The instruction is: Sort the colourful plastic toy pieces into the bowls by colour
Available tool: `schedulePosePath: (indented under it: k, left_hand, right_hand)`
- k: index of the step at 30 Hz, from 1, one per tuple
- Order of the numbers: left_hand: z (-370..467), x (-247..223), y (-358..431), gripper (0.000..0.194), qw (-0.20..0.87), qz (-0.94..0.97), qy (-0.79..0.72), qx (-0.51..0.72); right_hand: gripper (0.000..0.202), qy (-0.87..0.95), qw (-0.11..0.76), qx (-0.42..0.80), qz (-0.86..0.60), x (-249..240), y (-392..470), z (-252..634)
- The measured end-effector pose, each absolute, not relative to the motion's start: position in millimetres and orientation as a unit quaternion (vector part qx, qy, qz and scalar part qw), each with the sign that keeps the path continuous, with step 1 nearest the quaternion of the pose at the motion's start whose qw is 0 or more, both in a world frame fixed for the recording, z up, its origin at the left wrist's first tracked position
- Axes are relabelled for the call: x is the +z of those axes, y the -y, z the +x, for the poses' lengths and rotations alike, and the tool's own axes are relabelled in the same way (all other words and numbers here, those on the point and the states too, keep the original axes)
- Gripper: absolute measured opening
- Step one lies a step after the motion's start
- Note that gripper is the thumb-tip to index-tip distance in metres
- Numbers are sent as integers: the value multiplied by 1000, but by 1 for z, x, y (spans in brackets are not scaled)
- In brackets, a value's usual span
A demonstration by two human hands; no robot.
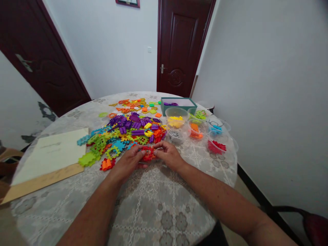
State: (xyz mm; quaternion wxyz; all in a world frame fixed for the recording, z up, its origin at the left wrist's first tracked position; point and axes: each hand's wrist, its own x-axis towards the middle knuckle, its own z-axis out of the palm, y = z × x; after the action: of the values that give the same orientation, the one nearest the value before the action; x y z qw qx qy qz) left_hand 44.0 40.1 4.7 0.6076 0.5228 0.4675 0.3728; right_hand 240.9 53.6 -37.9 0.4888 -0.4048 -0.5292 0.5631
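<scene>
Pinching a red piece point(148, 154) between the fingertips of left hand point(131, 158) and right hand point(169, 155), just in front of the mixed heap point(123, 127) on the worktop point(143, 212). Already parted by colour, apparently: yellow bits point(175, 122), orange bits point(195, 131), blue bits point(215, 129) and red bits point(216, 147) in clear tubs point(167, 118), with purple bits point(169, 104) in the box point(189, 109). Remaining loose: the whole heap, plus orange pieces point(145, 109) beyond. Seemingly early yet, with far more lying out than in tubs. Too small to tell: one red part or several joined.
</scene>
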Motion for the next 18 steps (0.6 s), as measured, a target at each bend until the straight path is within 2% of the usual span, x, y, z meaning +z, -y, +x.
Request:
schedulePosePath:
  k: [4, 10, 14, 18]
  left_hand:
    - [45, 0, -42, 44, 591, 552, -479, 340]
    - [44, -1, -44, 51, 563, 606, -476, 298]
    - [39, -5, -50, 57, 547, 590, -493, 331]
    - [34, -7, -56, 54, 532, 567, -507, 372]
  right_hand:
    - [28, 530, 491, 576, -383, -34, -50, 238]
    - [31, 585, 465, 511, -424, -18, -51, 250]
    - [29, 652, 484, 346, -470, 24, -46, 299]
    - [31, 637, 499, 129, -573, 57, -35, 383]
